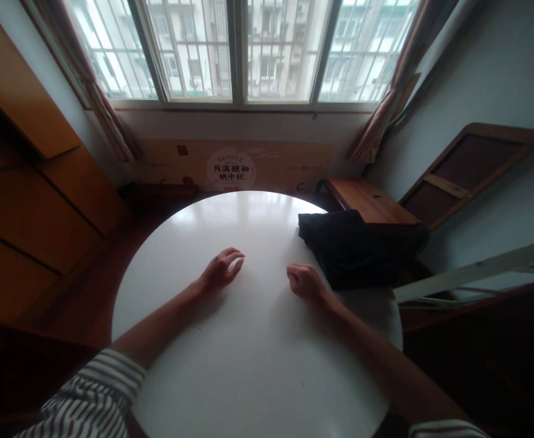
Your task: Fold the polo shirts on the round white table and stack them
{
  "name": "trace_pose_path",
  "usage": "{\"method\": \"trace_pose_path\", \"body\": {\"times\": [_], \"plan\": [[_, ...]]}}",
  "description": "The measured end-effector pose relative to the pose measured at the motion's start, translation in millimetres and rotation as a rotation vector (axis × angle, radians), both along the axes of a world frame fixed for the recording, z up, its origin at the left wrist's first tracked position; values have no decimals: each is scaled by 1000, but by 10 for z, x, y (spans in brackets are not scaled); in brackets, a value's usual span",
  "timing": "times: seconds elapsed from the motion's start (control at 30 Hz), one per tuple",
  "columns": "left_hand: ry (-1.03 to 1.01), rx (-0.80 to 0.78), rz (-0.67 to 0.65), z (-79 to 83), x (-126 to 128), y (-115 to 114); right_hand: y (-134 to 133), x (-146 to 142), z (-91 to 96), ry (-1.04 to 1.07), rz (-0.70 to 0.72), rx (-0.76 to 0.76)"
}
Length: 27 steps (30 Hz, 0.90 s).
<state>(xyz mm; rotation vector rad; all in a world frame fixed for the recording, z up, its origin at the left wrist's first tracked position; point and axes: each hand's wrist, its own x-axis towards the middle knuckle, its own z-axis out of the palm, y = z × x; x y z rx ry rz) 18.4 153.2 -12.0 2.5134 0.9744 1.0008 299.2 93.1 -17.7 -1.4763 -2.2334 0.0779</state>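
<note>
Both my hands rest on a round white table (249,365). My left hand (222,268) lies palm down near the table's middle, its fingers loosely curved and a little apart, with nothing in it. My right hand (304,281) sits a short way to the right, curled into a loose fist with nothing visible inside. A crumpled black garment (349,246) lies on the table's right side, just beyond my right hand and not touching it. Striped sleeves cover my upper arms at the bottom of the view.
A wooden side table (367,199) stands behind the black garment at the right. A cardboard box (230,165) with printed characters sits under the window. Wooden cabinets (25,201) line the left wall, and a framed wooden panel (468,170) leans on the right wall.
</note>
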Motion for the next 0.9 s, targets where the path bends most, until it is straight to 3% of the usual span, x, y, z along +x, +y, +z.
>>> {"method": "trace_pose_path", "body": {"times": [0.23, 0.33, 0.5, 0.67, 0.9], "plan": [[100, -34, -132, 20, -32, -52, -4, 56, 47, 269, 164, 61], [126, -17, -164, 16, -17, -69, -21, 40, 74, 298, 138, 35], [323, -30, -85, 2, -40, -82, -73, -18, 23, 111, 120, 1], [551, -121, -134, -42, -78, -70, -112, -45, -81, -151, 195, -87], [625, -119, -126, -73, -67, -63, -110, -87, -52, -274, 148, -195]]}}
